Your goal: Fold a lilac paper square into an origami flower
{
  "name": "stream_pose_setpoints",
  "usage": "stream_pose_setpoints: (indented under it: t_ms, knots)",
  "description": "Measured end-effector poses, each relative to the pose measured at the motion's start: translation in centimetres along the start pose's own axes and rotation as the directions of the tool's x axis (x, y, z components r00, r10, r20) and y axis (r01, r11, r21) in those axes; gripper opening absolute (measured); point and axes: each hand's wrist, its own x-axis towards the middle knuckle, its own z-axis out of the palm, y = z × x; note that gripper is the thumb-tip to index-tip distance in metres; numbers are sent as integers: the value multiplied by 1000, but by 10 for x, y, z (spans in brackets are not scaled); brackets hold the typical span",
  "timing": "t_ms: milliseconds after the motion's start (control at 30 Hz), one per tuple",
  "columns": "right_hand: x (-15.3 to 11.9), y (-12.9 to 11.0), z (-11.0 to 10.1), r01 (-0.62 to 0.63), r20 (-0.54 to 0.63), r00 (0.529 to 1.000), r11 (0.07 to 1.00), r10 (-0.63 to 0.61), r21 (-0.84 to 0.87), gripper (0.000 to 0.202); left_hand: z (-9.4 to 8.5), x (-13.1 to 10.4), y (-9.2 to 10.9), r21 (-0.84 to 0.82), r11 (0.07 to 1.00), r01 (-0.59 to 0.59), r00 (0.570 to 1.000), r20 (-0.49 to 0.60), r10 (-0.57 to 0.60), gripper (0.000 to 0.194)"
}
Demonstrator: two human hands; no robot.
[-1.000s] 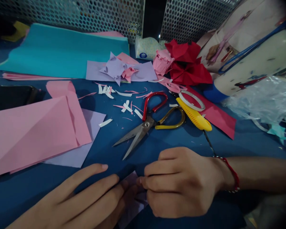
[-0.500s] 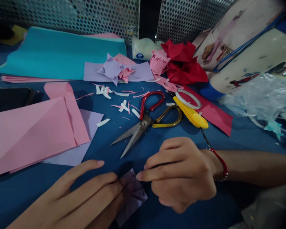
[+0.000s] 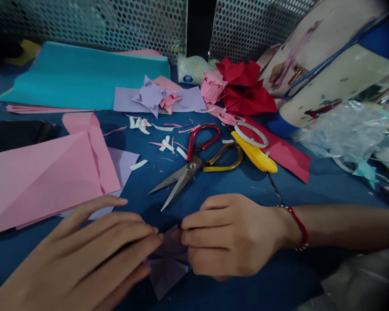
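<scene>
A small creased sheet of purple origami paper (image 3: 168,278) lies on the blue table between my hands. My left hand (image 3: 97,255) holds its left edge, middle fingers pressed together over the thumb and one finger stretched away. At the sheet's right edge, my right hand (image 3: 228,237) is closed, fingers curled and pinching it; the fingertips partly hide the paper. A red bracelet circles that wrist. Just beyond the hands lie scissors (image 3: 192,165), blades parted, with one red and one yellowish handle.
Left lie folded pink paper (image 3: 52,172) and a dark phone (image 3: 16,134). Blue sheets (image 3: 81,77), purple and red paper flowers (image 3: 249,97), paper scraps (image 3: 167,142), a tape roll (image 3: 251,134), a yellow cutter (image 3: 256,153) and a white bottle (image 3: 333,82) stand farther back.
My right hand has moved left onto the purple paper's right edge. My left hand has shifted slightly left and its fingertips have moved along the paper. The view has shifted a little.
</scene>
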Motion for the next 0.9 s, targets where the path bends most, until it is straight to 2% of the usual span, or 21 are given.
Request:
stream_pose_setpoints:
  t_ms: [133, 167, 267, 367, 467, 567, 633, 733, 800, 900]
  knots:
    - [-5, 9, 1, 58, -27, 998, 998, -58, -14, 37, -6, 17, -18, -10, 997, -74, 997, 36, 74, 38]
    - [-6, 10, 1, 64, -31, 997, 998, -64, -19, 35, -9, 21, -22, -16, 997, -73, 995, 72, 74, 38]
    - [-10, 12, 4, 78, -58, 995, 996, -80, -30, 38, -14, 28, -32, -23, 988, -155, 978, 137, 157, 38]
    - [-12, 13, 6, 82, -66, 994, 995, -86, -59, 42, -15, 31, -37, 18, 964, -265, 959, 114, 261, 38]
    - [-12, 14, 6, 89, -46, 994, 990, -94, -108, 43, -14, 25, -40, 122, 902, -414, 908, 119, 401, 42]
    - [-11, 15, 4, 82, -33, 996, 988, -87, -132, 42, -15, 19, -41, 192, 860, -473, 879, 166, 447, 51]
    - [-11, 16, 3, 71, -30, 997, 990, -75, -124, 42, -17, 22, -40, 231, 818, -527, 849, 181, 496, 53]
    - [-11, 17, 2, 55, -36, 998, 993, -59, -107, 44, -21, 37, -37, 270, 729, -629, 777, 217, 591, 55]
    - [-12, 17, 2, 46, -24, 999, 993, -49, -107, 47, -22, 48, -35, 267, 725, -635, 773, 211, 599, 55]
    - [-12, 17, 1, 49, 7, 999, 992, -48, -114, 45, -20, 56, -34, 248, 770, -588, 809, 183, 559, 51]
